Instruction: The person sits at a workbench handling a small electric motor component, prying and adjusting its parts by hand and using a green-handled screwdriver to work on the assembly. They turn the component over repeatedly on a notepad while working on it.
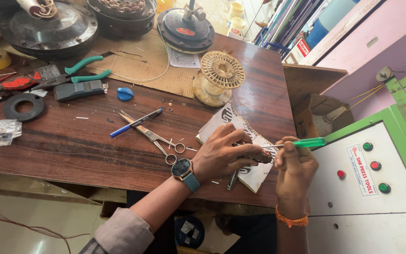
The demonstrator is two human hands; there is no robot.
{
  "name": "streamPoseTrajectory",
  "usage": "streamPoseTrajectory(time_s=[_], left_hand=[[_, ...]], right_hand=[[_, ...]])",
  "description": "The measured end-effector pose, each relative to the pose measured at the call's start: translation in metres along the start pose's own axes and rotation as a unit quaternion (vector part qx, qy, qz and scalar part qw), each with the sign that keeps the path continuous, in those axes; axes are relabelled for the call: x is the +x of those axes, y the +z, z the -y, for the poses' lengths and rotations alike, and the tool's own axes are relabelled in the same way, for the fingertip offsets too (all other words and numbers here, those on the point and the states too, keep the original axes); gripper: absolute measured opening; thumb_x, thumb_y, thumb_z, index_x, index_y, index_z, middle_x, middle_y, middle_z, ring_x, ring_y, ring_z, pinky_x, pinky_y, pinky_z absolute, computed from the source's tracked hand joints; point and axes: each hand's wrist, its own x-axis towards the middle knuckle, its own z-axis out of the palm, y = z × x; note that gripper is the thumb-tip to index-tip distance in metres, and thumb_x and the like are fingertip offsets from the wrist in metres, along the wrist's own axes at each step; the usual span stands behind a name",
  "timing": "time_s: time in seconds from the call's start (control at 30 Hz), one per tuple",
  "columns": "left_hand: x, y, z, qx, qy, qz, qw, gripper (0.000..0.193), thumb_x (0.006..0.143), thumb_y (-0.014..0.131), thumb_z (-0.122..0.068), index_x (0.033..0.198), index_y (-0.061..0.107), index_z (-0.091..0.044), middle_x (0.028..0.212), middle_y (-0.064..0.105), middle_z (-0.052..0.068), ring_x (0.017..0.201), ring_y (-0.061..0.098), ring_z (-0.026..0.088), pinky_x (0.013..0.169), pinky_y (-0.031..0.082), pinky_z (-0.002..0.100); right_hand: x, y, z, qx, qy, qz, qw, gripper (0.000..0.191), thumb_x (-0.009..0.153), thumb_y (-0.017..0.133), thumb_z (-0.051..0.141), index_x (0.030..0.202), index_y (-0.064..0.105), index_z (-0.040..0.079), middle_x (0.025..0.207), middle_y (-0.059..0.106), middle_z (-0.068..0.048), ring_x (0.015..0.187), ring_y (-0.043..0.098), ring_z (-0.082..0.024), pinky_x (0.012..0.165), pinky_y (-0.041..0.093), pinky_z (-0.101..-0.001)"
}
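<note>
Two hands busy, near-right table edge: left hand (pixel 222 153) closed, pinning small dark part (pixel 261 157); right hand (pixel 294 169) gripping green-handled screwdriver (pixel 301 143), tip on part, over paper sheet (pixel 240 129). Step: fastening work; steady alignment needed.

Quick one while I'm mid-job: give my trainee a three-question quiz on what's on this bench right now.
1. True or false: the right hand holds a green-handled screwdriver.
2. What lies nearest the scissors: A) tape roll B) blue pen C) black ring?
3. What does the left hand press on, and over what?

Key
1. True.
2. B.
3. A small dark part, mostly hidden, over printed paper at the wooden table edge.
</note>
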Motion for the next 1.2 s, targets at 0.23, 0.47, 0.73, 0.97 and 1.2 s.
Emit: streamPoseTrajectory(time_s=[0.23, 0.47, 0.73, 0.97, 1.2], left_hand=[[0.000, -0.003, 0.003, -0.047, -0.042, 0.021, 0.998, 0.040, 0.083, 0.085, -0.036, 0.115, 0.070, -0.018, 0.108, 0.063, -0.001, 0.103, 0.056, 0.023, 0.093, 0.053, 0.039], [0.006, -0.005, -0.005, -0.048, -0.035, 0.013, 0.998, 0.041, 0.080, 0.085, -0.034, 0.114, 0.071, -0.017, 0.109, 0.064, -0.001, 0.101, 0.057, 0.023, 0.091, 0.052, 0.040], [0.007, -0.002, -0.001, -0.039, -0.033, 0.015, 0.999, 0.041, 0.081, 0.085, -0.035, 0.114, 0.070, -0.016, 0.109, 0.063, 0.001, 0.102, 0.057, 0.024, 0.091, 0.052, 0.039], [0.006, -0.004, -0.003, -0.048, -0.037, 0.028, 0.998, 0.041, 0.081, 0.085, -0.029, 0.117, 0.070, -0.017, 0.110, 0.065, 0.001, 0.098, 0.057, 0.025, 0.088, 0.051, 0.039], [0.004, -0.006, -0.009, -0.039, -0.036, 0.022, 0.998, 0.041, 0.081, 0.084, -0.029, 0.118, 0.070, -0.018, 0.110, 0.064, 0.001, 0.099, 0.057, 0.024, 0.088, 0.051, 0.039]], right_hand=[[0.028, -0.050, 0.014, -0.062, 0.030, -0.027, 0.997, 0.024, 0.101, 0.072, 0.024, 0.105, 0.068, 0.001, 0.088, 0.065, -0.005, 0.058, 0.050, -0.006, 0.050, 0.039, -0.0224], [0.074, -0.050, -0.012, -0.565, 0.118, 0.133, 0.806, 0.032, 0.090, 0.074, 0.032, 0.105, 0.079, 0.005, 0.077, 0.070, -0.003, 0.064, 0.058, -0.006, 0.057, 0.044, -0.0227], [-0.011, -0.028, 0.011, -0.255, 0.008, -0.005, 0.967, 0.017, 0.103, 0.065, 0.014, 0.102, 0.072, -0.002, 0.085, 0.067, -0.006, 0.072, 0.060, -0.011, 0.065, 0.050, -0.0252], [-0.059, 0.016, 0.010, -0.106, 0.036, -0.093, 0.989, 0.020, 0.093, 0.065, 0.012, 0.106, 0.051, 0.006, 0.095, 0.069, -0.006, 0.083, 0.072, -0.014, 0.075, 0.063, -0.0299], [-0.073, 0.023, -0.008, -0.066, 0.109, -0.077, 0.989, 0.019, 0.094, 0.069, 0.008, 0.109, 0.060, 0.000, 0.086, 0.069, -0.008, 0.070, 0.062, -0.011, 0.060, 0.052, -0.0278]])
